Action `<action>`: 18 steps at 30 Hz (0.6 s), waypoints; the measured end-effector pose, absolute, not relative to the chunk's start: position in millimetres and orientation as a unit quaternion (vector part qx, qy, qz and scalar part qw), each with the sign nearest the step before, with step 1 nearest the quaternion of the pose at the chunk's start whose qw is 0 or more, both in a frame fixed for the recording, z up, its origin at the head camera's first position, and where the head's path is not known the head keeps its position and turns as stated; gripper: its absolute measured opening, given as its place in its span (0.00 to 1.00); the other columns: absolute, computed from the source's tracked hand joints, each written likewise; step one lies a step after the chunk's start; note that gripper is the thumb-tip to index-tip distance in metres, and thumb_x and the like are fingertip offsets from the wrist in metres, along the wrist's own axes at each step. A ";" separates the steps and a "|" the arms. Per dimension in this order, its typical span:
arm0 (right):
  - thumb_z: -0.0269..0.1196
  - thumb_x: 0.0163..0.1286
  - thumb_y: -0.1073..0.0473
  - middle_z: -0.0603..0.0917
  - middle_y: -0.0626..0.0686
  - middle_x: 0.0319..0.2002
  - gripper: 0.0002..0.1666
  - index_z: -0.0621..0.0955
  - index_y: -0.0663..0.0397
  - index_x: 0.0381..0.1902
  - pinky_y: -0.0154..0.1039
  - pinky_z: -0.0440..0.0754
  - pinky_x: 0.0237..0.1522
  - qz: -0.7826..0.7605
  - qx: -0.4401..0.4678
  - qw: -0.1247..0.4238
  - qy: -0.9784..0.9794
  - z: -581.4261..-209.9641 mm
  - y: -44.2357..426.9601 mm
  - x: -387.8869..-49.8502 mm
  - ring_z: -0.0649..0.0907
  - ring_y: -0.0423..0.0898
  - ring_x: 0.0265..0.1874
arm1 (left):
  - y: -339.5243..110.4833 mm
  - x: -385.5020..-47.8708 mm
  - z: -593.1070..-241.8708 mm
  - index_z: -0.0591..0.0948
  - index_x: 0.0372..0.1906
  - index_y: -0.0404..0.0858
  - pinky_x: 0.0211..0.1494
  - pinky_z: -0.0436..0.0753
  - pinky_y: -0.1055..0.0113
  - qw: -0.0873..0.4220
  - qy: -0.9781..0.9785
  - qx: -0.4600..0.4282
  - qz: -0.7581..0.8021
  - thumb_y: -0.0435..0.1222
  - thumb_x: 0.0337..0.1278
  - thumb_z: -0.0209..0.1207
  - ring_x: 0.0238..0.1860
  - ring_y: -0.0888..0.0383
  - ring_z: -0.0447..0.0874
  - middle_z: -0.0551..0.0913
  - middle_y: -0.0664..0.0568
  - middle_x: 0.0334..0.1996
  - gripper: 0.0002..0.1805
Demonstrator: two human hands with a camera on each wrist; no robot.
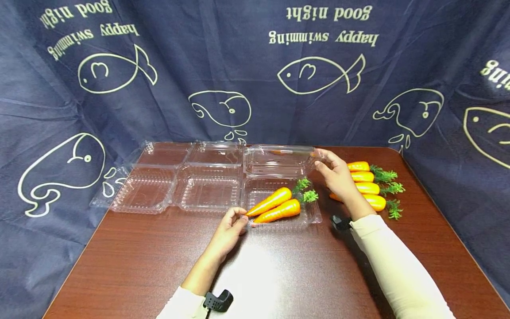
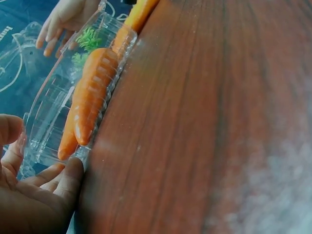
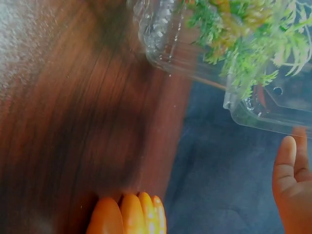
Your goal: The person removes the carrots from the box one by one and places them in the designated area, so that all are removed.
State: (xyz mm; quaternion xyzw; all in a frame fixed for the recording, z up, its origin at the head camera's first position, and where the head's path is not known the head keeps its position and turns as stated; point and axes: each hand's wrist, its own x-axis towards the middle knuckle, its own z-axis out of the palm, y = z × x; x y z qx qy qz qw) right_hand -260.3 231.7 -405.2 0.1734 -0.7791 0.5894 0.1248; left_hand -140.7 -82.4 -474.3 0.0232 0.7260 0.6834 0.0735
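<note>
A clear plastic container point(image 1: 312, 217) at the right end of a row holds two orange carrots point(image 1: 276, 211) with green tops. Its lid point(image 1: 279, 161) stands raised on the hinge at the back. My left hand point(image 1: 228, 232) grips the container's near-left corner, close to the carrot tips; in the left wrist view, its thumb and fingers lie about the plastic. At the lid's right edge is my right hand point(image 1: 336, 175). One of its fingers touches the lid from behind, and the thumb point(image 3: 284, 156) stays just off the edge in the right wrist view.
Two more clear containers point(image 1: 209, 192) with lids folded back stand to the left. Several loose carrots point(image 1: 368, 188) lie on the brown table point(image 1: 159, 266) beyond my right wrist. A dark blue curtain point(image 1: 255, 66) with fish drawings hangs behind the table.
</note>
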 end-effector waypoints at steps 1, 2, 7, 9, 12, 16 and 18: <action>0.55 0.74 0.71 0.77 0.70 0.58 0.23 0.71 0.70 0.65 0.26 0.76 0.49 0.595 0.177 0.119 -0.775 -406.0 231.4 -263.7 0.78 0.36 0.53 | -82.9 -140.8 -474.0 0.70 0.56 0.32 0.55 0.77 0.54 0.075 0.727 0.021 0.682 0.33 0.73 0.50 0.56 0.48 0.74 0.77 0.40 0.57 0.13; 0.55 0.75 0.70 0.77 0.70 0.59 0.23 0.71 0.70 0.65 0.27 0.76 0.49 0.595 0.177 0.115 -0.775 -406.4 230.8 -266.5 0.78 0.38 0.53 | -83.3 -140.9 -473.8 0.70 0.56 0.31 0.55 0.77 0.53 0.075 0.727 0.023 0.682 0.33 0.73 0.50 0.57 0.48 0.74 0.77 0.39 0.58 0.13; 0.54 0.77 0.66 0.76 0.69 0.60 0.24 0.69 0.67 0.68 0.31 0.79 0.46 0.592 0.154 0.093 -0.786 -407.8 228.7 -277.9 0.79 0.49 0.53 | -84.0 -139.9 -471.9 0.70 0.56 0.31 0.57 0.77 0.53 0.079 0.730 0.031 0.678 0.33 0.73 0.50 0.57 0.50 0.74 0.76 0.39 0.60 0.13; 0.53 0.78 0.64 0.76 0.68 0.60 0.25 0.68 0.66 0.69 0.32 0.80 0.45 0.596 0.141 0.082 -0.786 -408.7 227.5 -282.9 0.80 0.52 0.53 | -84.1 -139.5 -471.6 0.70 0.56 0.31 0.55 0.77 0.55 0.077 0.731 0.035 0.677 0.33 0.73 0.51 0.55 0.51 0.75 0.77 0.38 0.58 0.13; 0.52 0.78 0.64 0.76 0.69 0.60 0.25 0.67 0.65 0.69 0.32 0.81 0.44 0.608 0.127 0.068 -0.781 -411.1 225.6 -290.7 0.80 0.49 0.52 | -83.8 -139.4 -471.8 0.70 0.55 0.30 0.52 0.77 0.58 0.071 0.730 0.034 0.679 0.32 0.72 0.51 0.51 0.53 0.76 0.77 0.38 0.57 0.13; 0.51 0.78 0.66 0.75 0.71 0.59 0.25 0.66 0.68 0.69 0.30 0.81 0.42 0.621 0.109 0.059 -0.774 -417.3 224.2 -299.6 0.81 0.41 0.45 | -82.9 -139.5 -471.4 0.71 0.55 0.31 0.52 0.77 0.58 0.067 0.728 0.030 0.682 0.32 0.72 0.52 0.50 0.53 0.76 0.78 0.38 0.57 0.13; 0.51 0.78 0.67 0.75 0.71 0.59 0.25 0.66 0.69 0.69 0.30 0.81 0.41 0.628 0.097 0.054 -0.770 -421.4 223.5 -303.7 0.82 0.38 0.42 | -82.8 -139.6 -471.3 0.71 0.55 0.31 0.54 0.77 0.56 0.067 0.728 0.027 0.681 0.33 0.72 0.52 0.52 0.53 0.75 0.78 0.39 0.57 0.13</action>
